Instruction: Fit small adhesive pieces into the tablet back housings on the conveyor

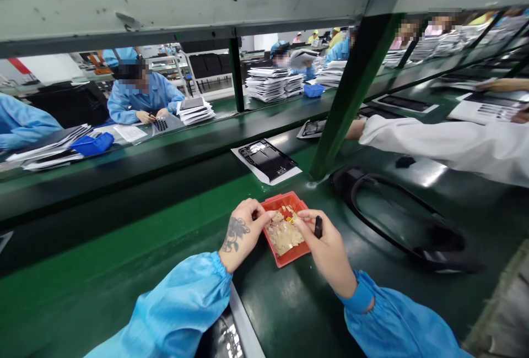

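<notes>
A small red plastic tray (278, 259) sits on the green bench, filled with small, thin, pale yellowish pieces (285, 238). My left hand (242, 231) is at its left rim, thumb and forefinger pinched together; whatever is between them is too small to make out. On the other side, my right hand (328, 250) reaches over the right rim with its fingertips closed near a tiny yellow bit (289, 218). A short black pen-like tool (318, 227) sticks up from between the fingers of that hand.
Beyond the tray lies a black panel (270, 159) on a white sheet. A black band-shaped device (384, 215) rests at right, near a co-worker's white sleeve (446, 146). A green post (345, 93) rises from the bench. Another dark panel (223, 336) lies under my left forearm.
</notes>
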A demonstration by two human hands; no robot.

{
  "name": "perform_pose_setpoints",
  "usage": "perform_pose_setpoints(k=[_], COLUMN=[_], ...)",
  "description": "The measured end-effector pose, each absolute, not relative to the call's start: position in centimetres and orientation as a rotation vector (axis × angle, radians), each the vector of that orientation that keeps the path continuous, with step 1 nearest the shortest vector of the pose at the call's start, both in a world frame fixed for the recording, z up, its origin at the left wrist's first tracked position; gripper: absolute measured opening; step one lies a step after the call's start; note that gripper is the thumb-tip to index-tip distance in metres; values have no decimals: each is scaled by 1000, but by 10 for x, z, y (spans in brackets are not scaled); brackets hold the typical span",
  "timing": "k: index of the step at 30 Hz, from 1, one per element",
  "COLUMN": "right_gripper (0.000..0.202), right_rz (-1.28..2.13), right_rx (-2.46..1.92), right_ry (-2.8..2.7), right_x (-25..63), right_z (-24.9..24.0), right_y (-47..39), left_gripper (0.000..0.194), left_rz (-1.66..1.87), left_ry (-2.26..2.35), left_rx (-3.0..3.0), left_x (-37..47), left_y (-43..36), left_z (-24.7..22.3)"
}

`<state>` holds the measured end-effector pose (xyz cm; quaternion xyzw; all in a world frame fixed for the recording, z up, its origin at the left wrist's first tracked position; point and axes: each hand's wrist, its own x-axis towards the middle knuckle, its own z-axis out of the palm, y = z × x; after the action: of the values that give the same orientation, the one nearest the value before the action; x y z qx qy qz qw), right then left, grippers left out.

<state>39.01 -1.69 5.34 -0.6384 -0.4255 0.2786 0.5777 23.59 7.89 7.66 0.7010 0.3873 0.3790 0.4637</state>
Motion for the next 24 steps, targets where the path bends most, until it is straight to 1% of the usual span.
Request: perform_pose_setpoints(k=[1,4,8,13,19,24], right_gripper=[27,27,26,27,25,22], right_rz=[657,656,673,699,669,601], right_rx=[-1499,-1504,-1473,-1425,-1439,-1502], right_ry=[-995,-992,-992,-1016,-1044,-1112], right_x=[391,391,390,388,389,389], right_z=[53,55,57,57,58,58], right_y=[-17,-17,-18,-19,-19,-19], left_gripper=[23,12,18,22,19,20], left_rz=[932,896,838,726,694,726], left_ry=[946,891,823,729,645,651], left_rx=[1776,1881,1871,1681,1479,1497], left_x=[239,244,243,239,238,235], left_y=[82,85,80,73,69,67], left_z=[76,76,80,85,89,91])
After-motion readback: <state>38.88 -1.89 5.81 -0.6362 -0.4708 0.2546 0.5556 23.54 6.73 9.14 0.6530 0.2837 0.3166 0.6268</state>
